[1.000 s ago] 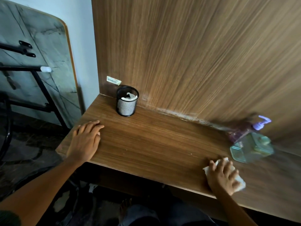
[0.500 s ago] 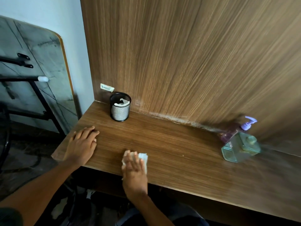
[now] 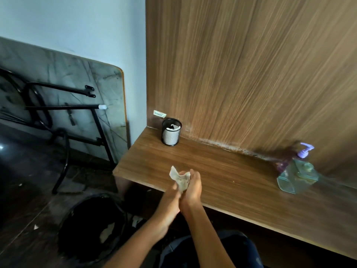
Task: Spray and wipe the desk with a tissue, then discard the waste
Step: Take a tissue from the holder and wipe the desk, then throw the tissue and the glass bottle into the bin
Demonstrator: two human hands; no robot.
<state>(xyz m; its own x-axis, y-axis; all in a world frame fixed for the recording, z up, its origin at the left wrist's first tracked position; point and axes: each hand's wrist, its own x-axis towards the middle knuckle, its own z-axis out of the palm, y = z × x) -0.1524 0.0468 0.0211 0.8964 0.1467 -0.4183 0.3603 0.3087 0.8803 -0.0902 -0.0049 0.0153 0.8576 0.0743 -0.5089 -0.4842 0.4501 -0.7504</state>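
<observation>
The crumpled tissue (image 3: pixel 180 179) sits squeezed between both hands, the right hand (image 3: pixel 191 187) and the blurred left hand (image 3: pixel 171 198) pressed together around it over the desk's (image 3: pixel 231 176) front edge. A black bin (image 3: pixel 92 227) stands on the floor below-left; a pump bottle (image 3: pixel 298 172) rests far right.

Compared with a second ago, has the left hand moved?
Yes. The left hand left the desk corner and now meets the right hand around the tissue.

Study corner, wooden desk (image 3: pixel 222 171), mesh pen cup (image 3: pixel 171 134), folded table (image 3: pixel 63 97)
</observation>
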